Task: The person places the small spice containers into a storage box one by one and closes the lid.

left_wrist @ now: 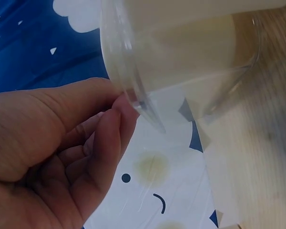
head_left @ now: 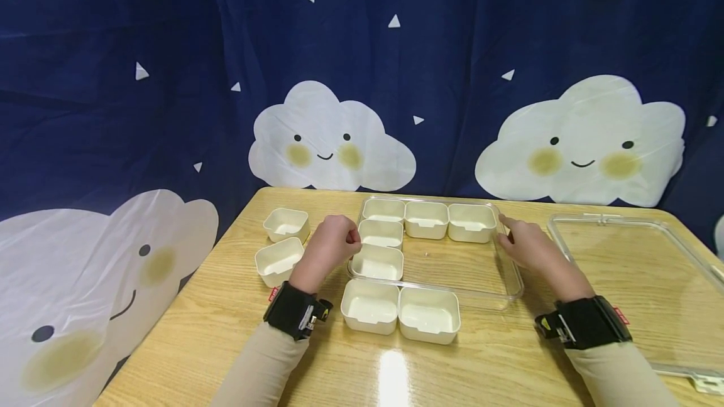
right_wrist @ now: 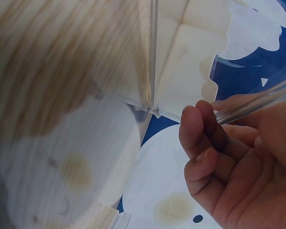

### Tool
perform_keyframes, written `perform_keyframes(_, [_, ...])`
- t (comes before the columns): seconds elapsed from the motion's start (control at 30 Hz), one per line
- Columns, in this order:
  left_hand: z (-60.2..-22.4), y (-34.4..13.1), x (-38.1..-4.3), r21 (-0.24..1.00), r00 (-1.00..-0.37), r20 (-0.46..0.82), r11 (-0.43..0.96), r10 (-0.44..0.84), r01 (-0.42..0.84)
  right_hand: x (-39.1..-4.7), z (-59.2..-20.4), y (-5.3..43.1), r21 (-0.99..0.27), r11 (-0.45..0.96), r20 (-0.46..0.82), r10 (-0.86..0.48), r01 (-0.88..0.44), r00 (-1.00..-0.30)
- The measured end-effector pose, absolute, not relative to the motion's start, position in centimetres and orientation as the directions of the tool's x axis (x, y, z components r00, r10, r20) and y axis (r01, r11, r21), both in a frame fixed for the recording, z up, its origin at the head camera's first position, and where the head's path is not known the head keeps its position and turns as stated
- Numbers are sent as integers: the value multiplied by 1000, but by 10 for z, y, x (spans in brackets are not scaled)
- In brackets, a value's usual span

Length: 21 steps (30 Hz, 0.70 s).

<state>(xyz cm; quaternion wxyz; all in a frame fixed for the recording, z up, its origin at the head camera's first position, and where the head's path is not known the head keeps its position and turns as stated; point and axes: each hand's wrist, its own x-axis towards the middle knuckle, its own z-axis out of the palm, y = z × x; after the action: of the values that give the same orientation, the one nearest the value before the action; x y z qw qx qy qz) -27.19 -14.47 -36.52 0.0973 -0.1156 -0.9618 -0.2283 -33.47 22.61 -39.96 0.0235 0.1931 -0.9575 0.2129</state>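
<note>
A clear plastic storage box [head_left: 458, 265] lies on the table, with several cream bins along its back and left sides. At its left edge, beside the front-left bin [head_left: 378, 262], my left hand [head_left: 326, 247] pinches the rim between thumb and curled fingers. The left wrist view shows those fingertips [left_wrist: 126, 107] at the clear wall. Opposite, my right hand [head_left: 534, 249] grips the right rim near the back-right bin [head_left: 472, 222]. In the right wrist view the rim [right_wrist: 248, 105] passes between thumb and curled fingers.
Two cream bins, one of them here [head_left: 370, 306], stand against the box's front edge. Two more, including this bin [head_left: 285, 225], sit at the left. A clear lid [head_left: 639, 281] lies at the right. Behind the table [head_left: 492, 363] hangs a blue cloud-print curtain [head_left: 441, 61].
</note>
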Motion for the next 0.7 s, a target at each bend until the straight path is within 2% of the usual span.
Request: perform_keyframes(0.7, [-370,-145,-275,346,-960,234,910,152,228,-333,-398,225,-406,832,127,-359,-378,-925])
